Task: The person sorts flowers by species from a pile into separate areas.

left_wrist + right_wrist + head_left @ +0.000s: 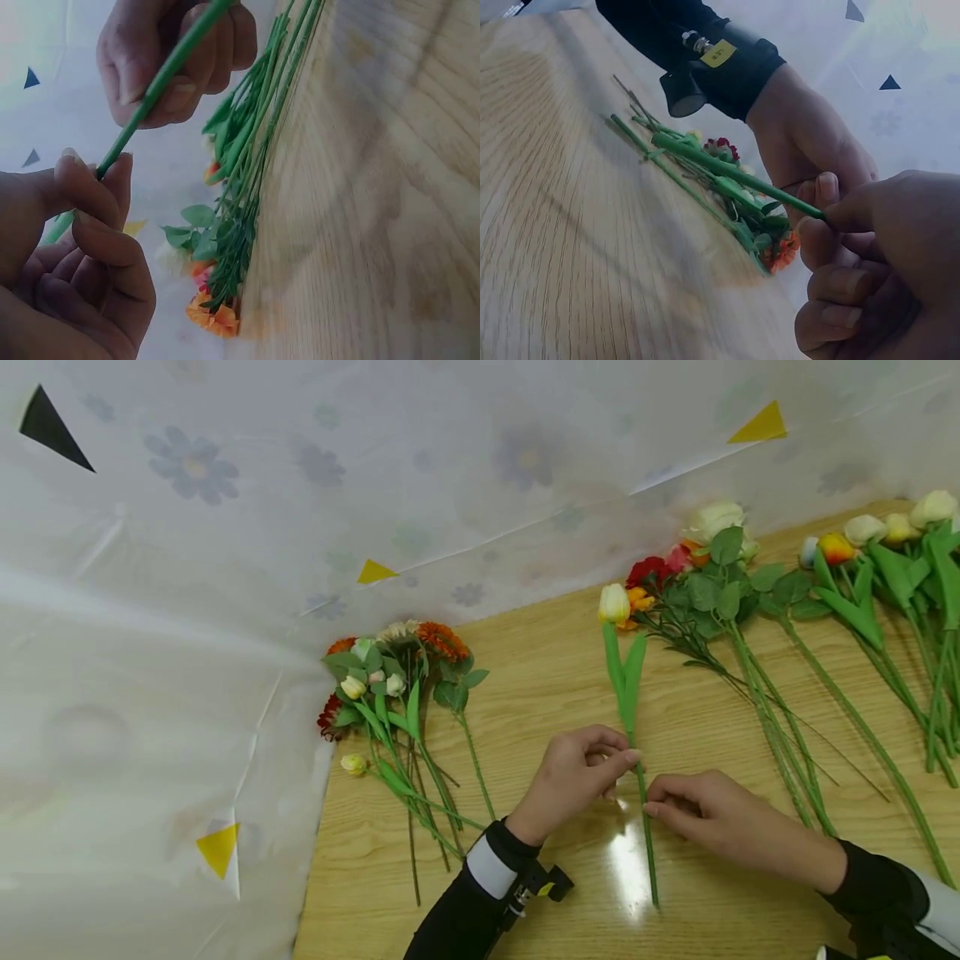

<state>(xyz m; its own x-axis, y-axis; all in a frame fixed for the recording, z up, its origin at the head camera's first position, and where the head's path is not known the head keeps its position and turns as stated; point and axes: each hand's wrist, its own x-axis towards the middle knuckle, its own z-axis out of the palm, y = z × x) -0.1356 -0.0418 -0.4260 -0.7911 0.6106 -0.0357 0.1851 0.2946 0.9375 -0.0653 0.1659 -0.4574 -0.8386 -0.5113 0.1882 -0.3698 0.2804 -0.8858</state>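
Note:
A single pale yellow-white tulip [614,604] with two long green leaves is held above the wooden table, its bloom pointing away from me. My left hand [576,777] pinches its green stem [124,139] just below the leaves, between thumb and fingertips. Lower down, my right hand [723,817] pinches the same stem between thumb and forefinger, as the right wrist view shows at close range. The stem's free end [660,140] sticks out past the right hand's fingers. In the head view, the bloom overlaps an orange flower behind it.
On the table [540,668], a mixed bunch [405,693] with orange, red and white flowers lies left. Right are roses and carnations [720,577] with long stems, then several tulips [900,560] at the far right. A patterned white sheet [450,485] rises behind the table's edge.

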